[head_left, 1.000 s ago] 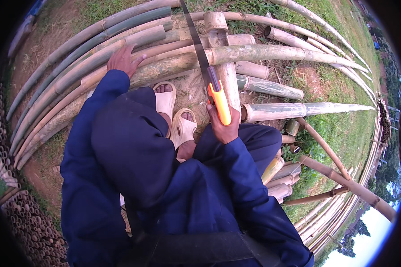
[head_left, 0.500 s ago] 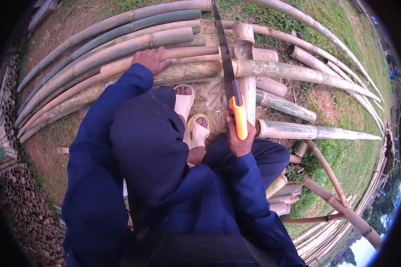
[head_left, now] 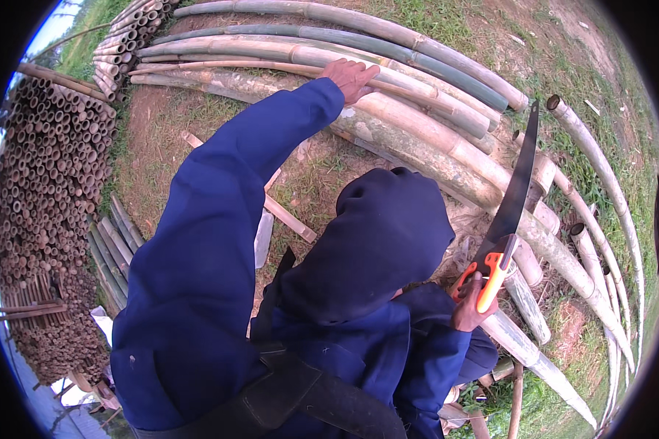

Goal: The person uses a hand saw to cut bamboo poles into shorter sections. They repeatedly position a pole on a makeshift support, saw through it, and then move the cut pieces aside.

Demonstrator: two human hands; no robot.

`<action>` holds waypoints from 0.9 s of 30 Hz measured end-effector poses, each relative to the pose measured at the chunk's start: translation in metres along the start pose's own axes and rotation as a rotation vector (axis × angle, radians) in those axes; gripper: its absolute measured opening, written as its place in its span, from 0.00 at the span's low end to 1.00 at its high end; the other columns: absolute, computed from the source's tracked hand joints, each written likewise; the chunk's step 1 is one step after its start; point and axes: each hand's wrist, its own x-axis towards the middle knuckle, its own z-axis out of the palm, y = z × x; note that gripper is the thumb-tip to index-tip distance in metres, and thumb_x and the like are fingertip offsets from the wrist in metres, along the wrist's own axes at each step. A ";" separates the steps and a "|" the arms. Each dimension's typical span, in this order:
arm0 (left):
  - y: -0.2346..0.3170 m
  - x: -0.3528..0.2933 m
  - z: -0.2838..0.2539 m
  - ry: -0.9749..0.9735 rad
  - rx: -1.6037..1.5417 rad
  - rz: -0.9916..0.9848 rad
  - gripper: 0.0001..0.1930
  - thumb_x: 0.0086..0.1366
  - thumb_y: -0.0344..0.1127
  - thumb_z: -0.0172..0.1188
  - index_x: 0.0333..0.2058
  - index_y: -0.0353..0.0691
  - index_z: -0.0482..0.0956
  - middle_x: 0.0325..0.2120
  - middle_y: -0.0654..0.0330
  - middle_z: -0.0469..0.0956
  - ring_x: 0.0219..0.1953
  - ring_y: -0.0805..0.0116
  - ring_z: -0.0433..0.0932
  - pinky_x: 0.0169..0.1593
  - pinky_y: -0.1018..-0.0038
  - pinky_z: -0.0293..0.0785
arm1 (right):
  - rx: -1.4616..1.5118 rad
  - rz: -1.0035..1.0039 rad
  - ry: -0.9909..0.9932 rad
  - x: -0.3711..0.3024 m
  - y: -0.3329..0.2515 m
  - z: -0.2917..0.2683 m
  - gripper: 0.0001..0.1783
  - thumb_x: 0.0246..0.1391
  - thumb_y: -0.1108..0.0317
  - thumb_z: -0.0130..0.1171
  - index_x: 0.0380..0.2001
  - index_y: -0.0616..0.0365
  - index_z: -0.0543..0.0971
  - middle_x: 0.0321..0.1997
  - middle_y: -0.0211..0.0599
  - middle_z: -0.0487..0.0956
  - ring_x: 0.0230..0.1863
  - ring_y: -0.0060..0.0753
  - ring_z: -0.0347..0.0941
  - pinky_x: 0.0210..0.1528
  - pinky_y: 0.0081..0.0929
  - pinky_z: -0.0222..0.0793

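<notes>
My left hand [head_left: 350,77], arm stretched out to the far side, has its fingers closed around a slim brown bamboo pole [head_left: 271,65] in a row of poles. A handsaw is in my right hand [head_left: 473,311], which is wrapped around its orange and yellow handle [head_left: 495,282]. The dark saw blade [head_left: 518,192] points away from me and passes over a thick mottled bamboo pole [head_left: 447,175]. Whether the teeth touch that pole, I cannot tell. Under the poles near the blade, a short bamboo support [head_left: 540,175] shows in part.
Beyond my left hand lie a green bamboo pole [head_left: 388,50] and a pale one [head_left: 329,14]. A large stack of cut bamboo [head_left: 55,161] rises at the left. Several more poles [head_left: 600,161] stretch along the right. My bent knee [head_left: 388,234] is beside the thick pole.
The view has swung left, bringing the bamboo stack further in. My left hand has reached farther left along the slim pole. The saw remains in my right hand.
</notes>
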 end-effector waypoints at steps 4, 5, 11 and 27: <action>0.006 0.005 -0.007 -0.097 -0.080 -0.033 0.24 0.66 0.63 0.61 0.42 0.46 0.77 0.32 0.56 0.82 0.34 0.49 0.82 0.38 0.53 0.77 | 0.017 0.055 0.015 0.000 -0.010 0.004 0.13 0.67 0.71 0.60 0.27 0.61 0.75 0.16 0.30 0.73 0.16 0.18 0.67 0.20 0.18 0.63; 0.007 0.000 -0.006 -0.094 -0.103 0.013 0.25 0.66 0.64 0.61 0.42 0.47 0.77 0.32 0.56 0.82 0.34 0.49 0.82 0.36 0.53 0.77 | 0.004 0.052 0.023 0.001 -0.008 0.002 0.13 0.67 0.71 0.61 0.27 0.61 0.74 0.16 0.31 0.73 0.16 0.18 0.67 0.19 0.18 0.63; 0.014 -0.070 -0.027 -0.260 -0.272 0.162 0.27 0.65 0.67 0.59 0.43 0.47 0.78 0.30 0.59 0.79 0.33 0.49 0.82 0.33 0.54 0.76 | -0.043 0.022 0.031 -0.001 -0.002 0.002 0.13 0.67 0.70 0.60 0.27 0.60 0.75 0.16 0.30 0.73 0.16 0.18 0.67 0.19 0.18 0.63; 0.070 -0.151 0.006 -0.339 -0.127 0.030 0.19 0.59 0.52 0.69 0.40 0.50 0.74 0.31 0.61 0.78 0.38 0.56 0.83 0.39 0.58 0.76 | 0.025 -0.032 0.078 0.000 -0.006 0.008 0.14 0.67 0.71 0.60 0.25 0.60 0.75 0.17 0.25 0.71 0.17 0.15 0.64 0.20 0.18 0.58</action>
